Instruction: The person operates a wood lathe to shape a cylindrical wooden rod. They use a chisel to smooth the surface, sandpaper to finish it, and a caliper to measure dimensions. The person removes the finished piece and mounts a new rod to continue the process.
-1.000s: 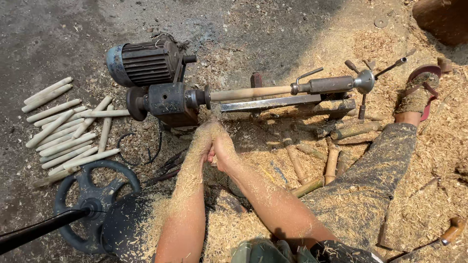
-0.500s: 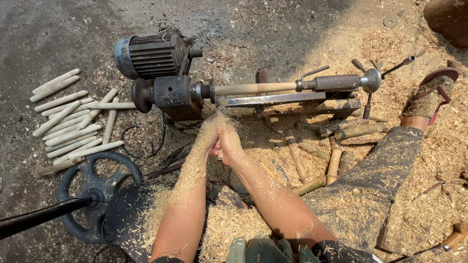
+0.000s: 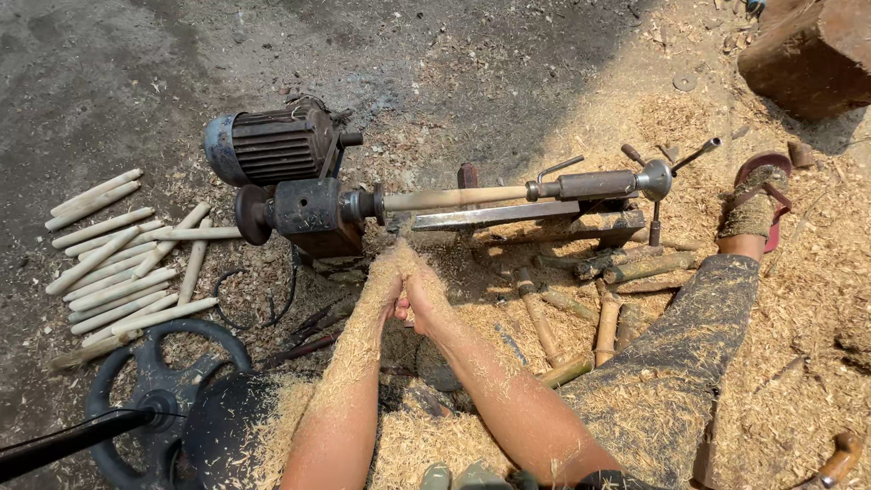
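Both hands unmoved since earlier; left hand (image 3: 386, 277) and right hand (image 3: 425, 292) pressed together, grip unclear under sawdust, wooden spindle (image 3: 454, 197) just beyond

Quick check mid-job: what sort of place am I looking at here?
Likely an outdoor, ground-level woodturning spot: a small lathe driven by an electric motor, thick sawdust over the ground, and a pile of turned wooden sticks beside it.

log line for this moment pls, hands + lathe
left hand: sawdust-coated, pressed against right hand | held: cannot tell | lathe: pale wooden rod mounted | turned sticks: piled beside motor
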